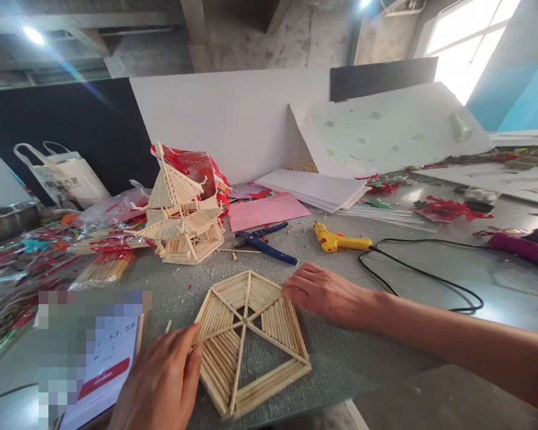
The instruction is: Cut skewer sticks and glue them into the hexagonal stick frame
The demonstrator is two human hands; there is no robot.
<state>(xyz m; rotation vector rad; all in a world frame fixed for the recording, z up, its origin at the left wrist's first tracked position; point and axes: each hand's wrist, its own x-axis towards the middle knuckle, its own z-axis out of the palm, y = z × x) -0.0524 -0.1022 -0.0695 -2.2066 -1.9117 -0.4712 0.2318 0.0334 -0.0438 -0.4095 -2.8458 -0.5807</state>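
Note:
A hexagonal wooden-stick panel (282, 331) lies on the grey table. Spokes divide it into triangular sections; most are lined with sticks, while the nearest right one has only a few along its outer edge and is otherwise bare. My left hand (161, 379) grips the panel's left corner between thumb and fingers. At the upper right corner, the curled fingers of my right hand (320, 295) hold the rim, their tips partly hidden. Beyond the panel stand a small stick-built pagoda (183, 221), blue-handled cutters (269, 243) and a yellow glue gun (341, 240).
A phone (103, 367) lies beside my left hand. Bagged sticks (105, 266) and plastic wrappings crowd the left side. Pink paper (269, 211) and white boards (311, 186) lie behind. A black cord (430, 240) loops across the right, near a purple tool (522, 245).

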